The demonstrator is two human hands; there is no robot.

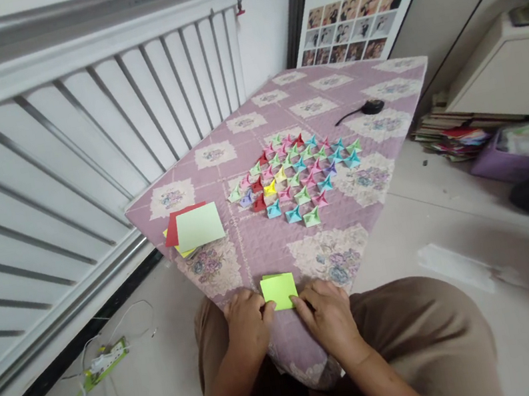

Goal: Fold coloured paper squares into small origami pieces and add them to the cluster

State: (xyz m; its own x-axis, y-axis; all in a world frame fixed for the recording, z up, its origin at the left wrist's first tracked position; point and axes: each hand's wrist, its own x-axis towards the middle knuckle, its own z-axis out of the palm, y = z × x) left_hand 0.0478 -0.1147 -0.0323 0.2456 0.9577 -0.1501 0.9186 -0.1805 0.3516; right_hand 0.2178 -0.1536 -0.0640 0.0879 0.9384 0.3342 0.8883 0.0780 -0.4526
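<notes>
A folded sheet of yellow-green paper (279,291) lies at the near end of the cloth-covered table, with a second edge peeking out along its far side. My left hand (247,314) has its thumb on the paper's near left corner, fingers curled. At the near right corner, the thumb of my right hand (329,314) presses on the paper, its other fingers bent against the cloth. Beyond them, rows of small folded-paper pieces (294,180) in green, pink, red, blue and yellow stand on the table. To the left sits a stack of square paper sheets (199,226), pale green on top, with red and yellow below.
The purple floral tablecloth (262,245) covers a table that narrows toward me. A black object with a cord (372,107) lies at the far right. A white radiator (83,147) runs along the left, with a power strip (105,364) on the floor. A photo board (355,14) stands behind.
</notes>
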